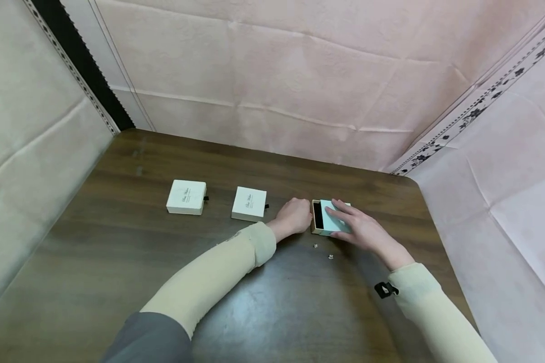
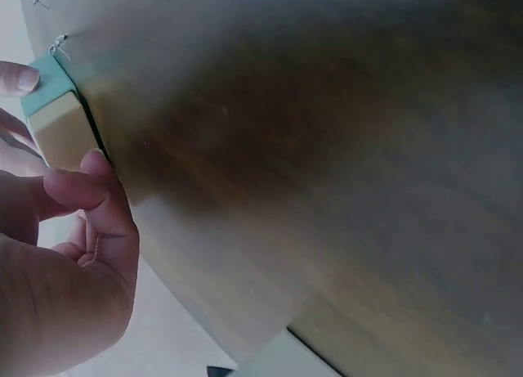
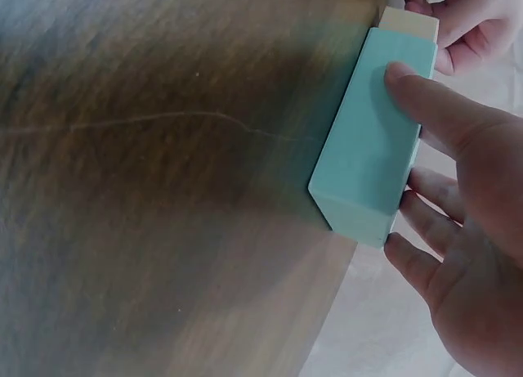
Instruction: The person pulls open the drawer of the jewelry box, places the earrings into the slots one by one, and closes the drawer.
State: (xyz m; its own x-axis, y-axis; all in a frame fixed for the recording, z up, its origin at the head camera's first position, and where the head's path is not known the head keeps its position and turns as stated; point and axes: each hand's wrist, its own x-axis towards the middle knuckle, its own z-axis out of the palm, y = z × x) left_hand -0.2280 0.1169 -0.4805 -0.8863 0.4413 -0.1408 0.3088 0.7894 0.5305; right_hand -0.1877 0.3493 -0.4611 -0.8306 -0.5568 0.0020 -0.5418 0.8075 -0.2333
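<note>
A light blue jewelry box lies on the table at the right in the head view. Its tan drawer is slid partly out of the left end, with a dark inside. My right hand grips the blue sleeve, thumb on the near side and fingers across the top and far side. At the drawer's end, my left hand has thumb and forefinger pinched together; what lies between the fingertips is hidden. Two small shiny earrings, one nearer the box and another, lie just in front.
Two white boxes with printed lids and black pull tabs stand to the left, one at far left and one nearer my left hand. The brown wooden table meets pale cloth hangings at the back and sides.
</note>
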